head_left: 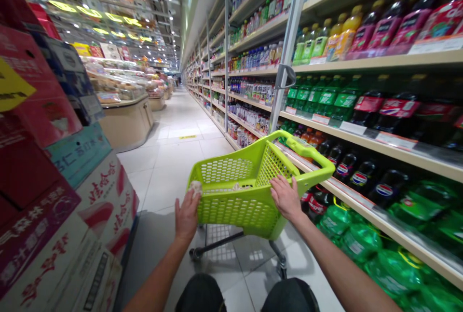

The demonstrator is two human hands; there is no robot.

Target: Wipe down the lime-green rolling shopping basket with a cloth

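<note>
A lime-green plastic shopping cart basket (231,206) on a wheeled metal frame stands in the aisle right in front of me. My left hand (187,215) grips its near left corner, with a small white crumpled thing under the fingers. My right hand (286,197) is closed over the near right rim. The basket looks empty inside. Its long handle (307,150) juts toward the shelves on the right.
Shelves of soda bottles (365,177) run along the right, close to the cart. Stacked red and white cartons (54,196) rise on the left. A tiled aisle (173,153) stretches ahead past a curved counter (126,121).
</note>
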